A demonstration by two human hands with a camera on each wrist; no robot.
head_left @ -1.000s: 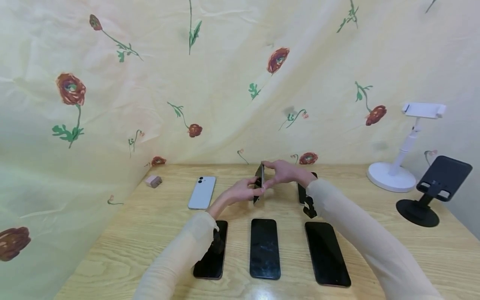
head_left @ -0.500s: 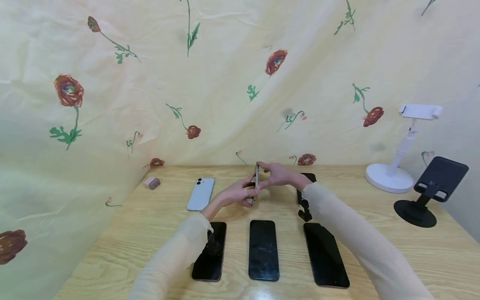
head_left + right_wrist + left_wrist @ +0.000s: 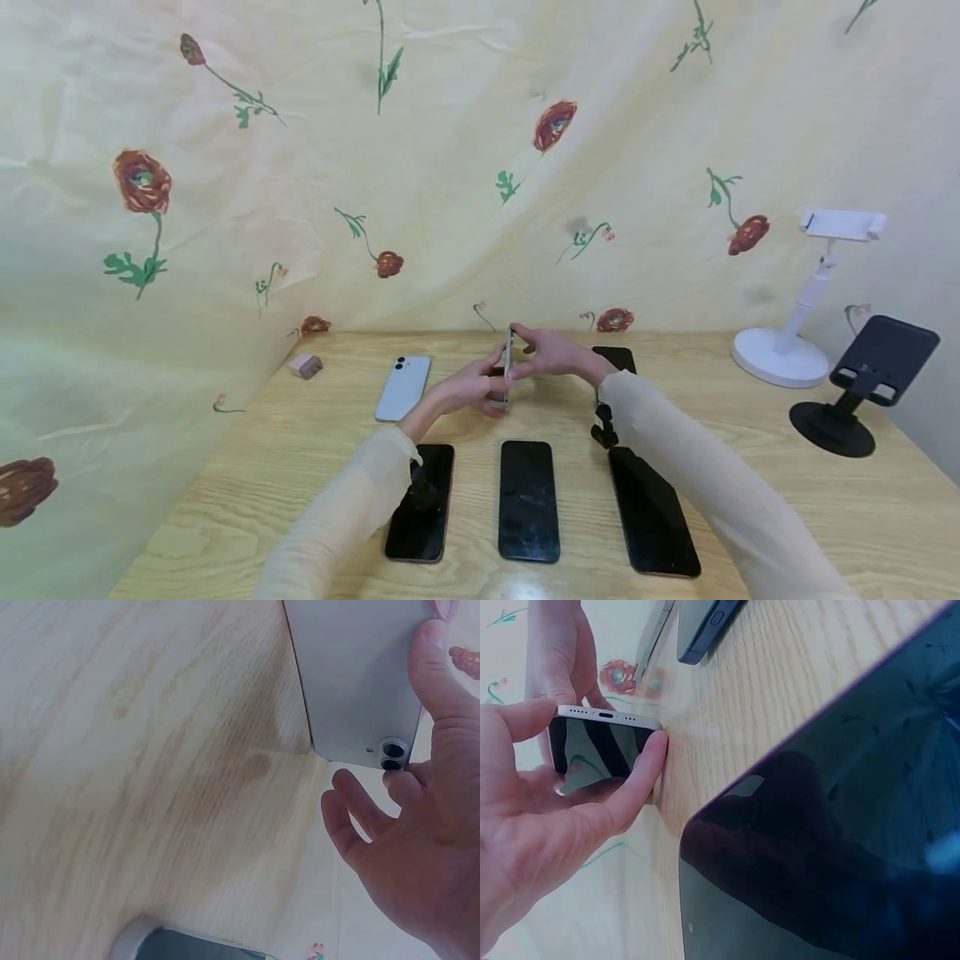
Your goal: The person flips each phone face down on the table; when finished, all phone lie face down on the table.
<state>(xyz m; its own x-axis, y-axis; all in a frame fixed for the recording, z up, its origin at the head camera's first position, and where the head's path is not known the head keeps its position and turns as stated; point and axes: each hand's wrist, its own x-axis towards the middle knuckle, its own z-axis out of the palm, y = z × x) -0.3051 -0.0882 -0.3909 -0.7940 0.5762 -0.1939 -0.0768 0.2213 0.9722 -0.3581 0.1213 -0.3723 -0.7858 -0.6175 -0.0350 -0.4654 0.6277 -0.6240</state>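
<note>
Both hands hold one silver-white phone (image 3: 508, 354), turned edge-on to the head view at the back of the table. My left hand (image 3: 472, 385) grips its port end, with thumb and fingers at opposite sides of the dark screen in the left wrist view. In the right wrist view, the pale back (image 3: 360, 682) and its two-lens camera face my right hand (image 3: 442, 825). That hand pinches the phone's upper side by the camera end. One long edge of the phone is down at the tabletop. A white phone (image 3: 405, 387) lies face down left of the hands.
Three dark phones lie in a front row: left (image 3: 420, 529), middle (image 3: 528, 500) and right (image 3: 656, 521). Another dark phone (image 3: 615, 358) is partly hidden behind the right wrist. A charger cube (image 3: 305, 365) sits back left; a white stand (image 3: 780, 357) and black stand (image 3: 885, 358) stand right.
The held phone has shifted a little to the left and turned until only its narrow edge shows in the head view. Both hands moved left with it, keeping their hold.
</note>
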